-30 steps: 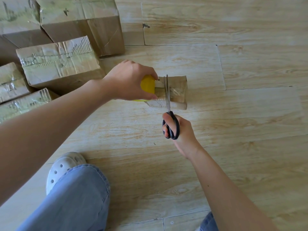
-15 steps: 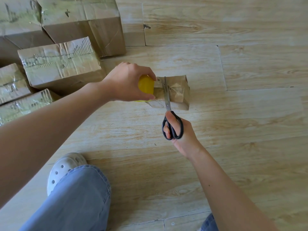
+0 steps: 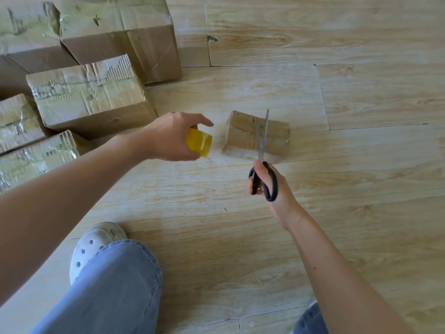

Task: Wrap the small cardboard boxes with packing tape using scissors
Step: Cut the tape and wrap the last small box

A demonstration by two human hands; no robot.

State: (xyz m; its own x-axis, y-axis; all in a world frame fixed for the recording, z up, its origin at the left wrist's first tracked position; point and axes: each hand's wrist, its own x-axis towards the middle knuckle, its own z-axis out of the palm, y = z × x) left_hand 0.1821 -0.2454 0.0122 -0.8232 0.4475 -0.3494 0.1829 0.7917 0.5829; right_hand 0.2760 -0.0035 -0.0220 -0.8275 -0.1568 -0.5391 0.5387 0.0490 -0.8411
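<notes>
A small cardboard box (image 3: 277, 137), shiny with clear tape, lies on the wooden floor. My left hand (image 3: 172, 137) grips a yellow roll of packing tape (image 3: 199, 142) a short way left of the box. A loose flap of clear tape (image 3: 222, 138) hangs off the box's left end, between the box and the roll. My right hand (image 3: 269, 184) holds black-handled scissors (image 3: 262, 165) just in front of the box, and their blades point away from me over the box top.
Several larger taped cardboard boxes (image 3: 89, 97) crowd the floor at the upper left. My jeans-clad knee (image 3: 113, 288) and white clog (image 3: 94, 244) sit at the lower left. Bare wooden floor (image 3: 361, 165) extends right of the small box.
My left hand has pulled the tape roll away from the box to the left, opening a gap. The scissors have shifted right, over the middle of the box.
</notes>
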